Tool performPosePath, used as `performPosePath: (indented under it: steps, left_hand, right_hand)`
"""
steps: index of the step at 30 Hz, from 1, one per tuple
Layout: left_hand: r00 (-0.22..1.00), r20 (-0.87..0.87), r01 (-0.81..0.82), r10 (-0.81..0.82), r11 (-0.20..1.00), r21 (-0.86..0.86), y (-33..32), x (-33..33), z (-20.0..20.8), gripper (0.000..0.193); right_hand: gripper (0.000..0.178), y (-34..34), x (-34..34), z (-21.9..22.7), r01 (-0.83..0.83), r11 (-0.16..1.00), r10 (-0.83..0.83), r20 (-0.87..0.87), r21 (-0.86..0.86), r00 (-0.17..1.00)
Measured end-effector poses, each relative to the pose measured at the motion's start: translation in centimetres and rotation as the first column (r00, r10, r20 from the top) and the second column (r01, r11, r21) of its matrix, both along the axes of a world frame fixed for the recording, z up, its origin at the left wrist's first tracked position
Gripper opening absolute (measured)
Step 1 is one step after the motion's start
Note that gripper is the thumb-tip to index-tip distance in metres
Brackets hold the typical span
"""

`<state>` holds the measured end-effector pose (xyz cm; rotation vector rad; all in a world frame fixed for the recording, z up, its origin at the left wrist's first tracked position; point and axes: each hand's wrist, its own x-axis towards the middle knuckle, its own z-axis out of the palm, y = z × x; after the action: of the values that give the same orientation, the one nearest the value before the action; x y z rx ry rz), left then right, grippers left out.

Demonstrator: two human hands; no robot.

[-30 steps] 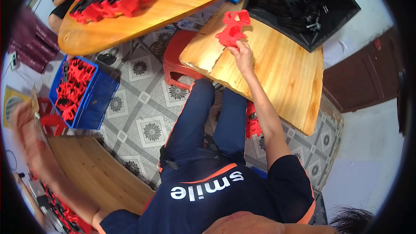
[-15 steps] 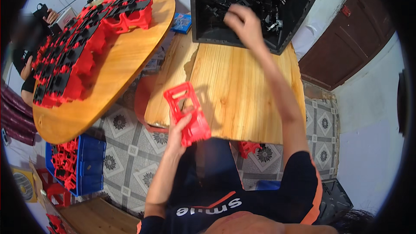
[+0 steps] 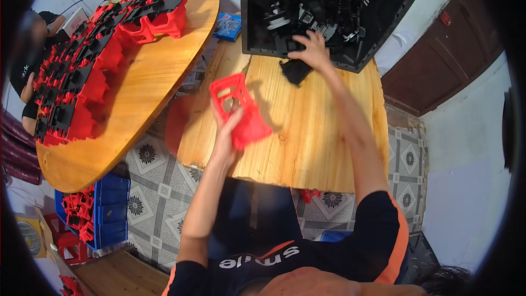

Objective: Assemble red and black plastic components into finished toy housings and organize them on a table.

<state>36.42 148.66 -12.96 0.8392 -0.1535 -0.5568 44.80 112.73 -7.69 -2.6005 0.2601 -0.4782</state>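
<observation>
My left hand [image 3: 223,131] is closed around a red plastic frame [image 3: 253,123] with cut-out openings, held up above the near left of the wooden table. The thumb lies across its face. My right hand [image 3: 315,52] is at the front rim of a large black bin [image 3: 329,61], its fingers curled on a black plastic part [image 3: 296,70]. That part juts over the rim toward me. Its far side blends into the dark bin, so its full shape is hidden. Several loose black and silvery parts [image 3: 318,22] lie inside the bin.
On the left, an oval wooden table [image 3: 186,49] bears rows of red frames with black tops [image 3: 104,49]. A person [image 3: 27,71] sits beyond it. Below stands a blue crate [image 3: 112,208] of red and black pieces. A blue packet [image 3: 227,26] lies beside the bin.
My right hand has come back from inside the bin to its front rim, and a black part now shows there. My left hand has moved slightly farther from me with the red frame.
</observation>
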Motion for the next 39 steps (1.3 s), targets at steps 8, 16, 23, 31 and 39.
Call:
performPosePath:
  steps: [8,16,23,31,39]
  left_hand:
    - [0.989,0.142,-0.088,0.051,0.958,0.273,-5.1,2.0,2.6,0.128]
    - [0.986,0.152,-0.115,0.063,0.924,0.364,-2.0,-0.2,2.8,0.125]
    - [0.991,0.107,-0.094,0.078,0.983,0.16,2.0,-1.2,0.0,0.102]
    - [0.992,0.012,-0.123,0.123,0.992,-0.016,6.4,-6.4,1.9,0.085]
    - [0.964,0.031,-0.264,0.263,0.965,0.01,8.2,-10.7,1.8,0.098]
  right_hand:
    - [0.059,6.4,-10.0,-1.5,-0.175,0.832,0.155,0.082,0.527,0.985]
    - [0.043,4.5,-16.0,-0.6,-0.211,0.831,0.155,0.149,0.516,0.977]
    - [0.05,10.9,-19.8,-1.9,-0.191,0.968,0.229,0.264,-0.161,0.937]
    - [0.047,14.8,-20.1,-1.4,-0.364,0.902,0.394,0.096,-0.232,0.914]
    - [0.04,17.6,-18.1,-2.5,-0.18,0.879,0.241,0.086,-0.441,0.967]
